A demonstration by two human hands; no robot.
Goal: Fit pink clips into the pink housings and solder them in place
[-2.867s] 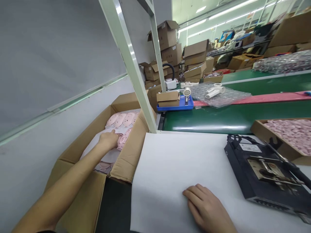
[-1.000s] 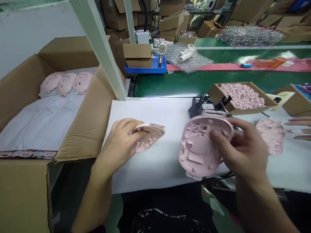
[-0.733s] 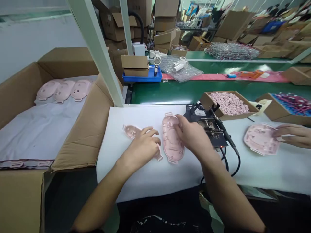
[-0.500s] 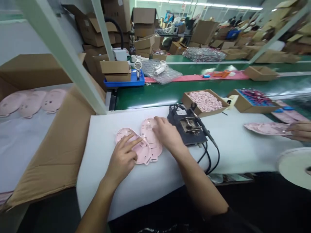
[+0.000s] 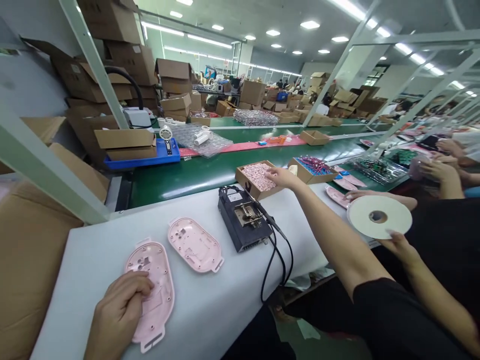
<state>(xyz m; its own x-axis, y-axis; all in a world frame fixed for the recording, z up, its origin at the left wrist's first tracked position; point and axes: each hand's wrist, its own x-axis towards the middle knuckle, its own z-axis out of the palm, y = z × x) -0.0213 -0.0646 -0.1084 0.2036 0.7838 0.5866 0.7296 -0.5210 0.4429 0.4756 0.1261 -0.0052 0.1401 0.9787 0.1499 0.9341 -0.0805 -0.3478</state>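
My left hand lies over the left side of a pink plastic shell on the white table cover. Its fingers are curled together with the thumb; anything between them is hidden. Beside it, a second pink shell lies apart, hollow side up like the first. At the far side of the bench, my right hand reaches into a cardboard box of small pink plastic parts. Its fingers are partly extended, with the fingertips at the parts; I see nothing held in them.
A black box-shaped device with a metal fixture and cables stands before the parts box. Another carton holds red and blue wires. Coworkers' hands are at right, one at a white tape roll. A green conveyor runs behind.
My right hand has left the shells and reached across to the parts box. The two shells, overlapping before, now lie apart. My left hand's fingers have curled, and the view has swung right.
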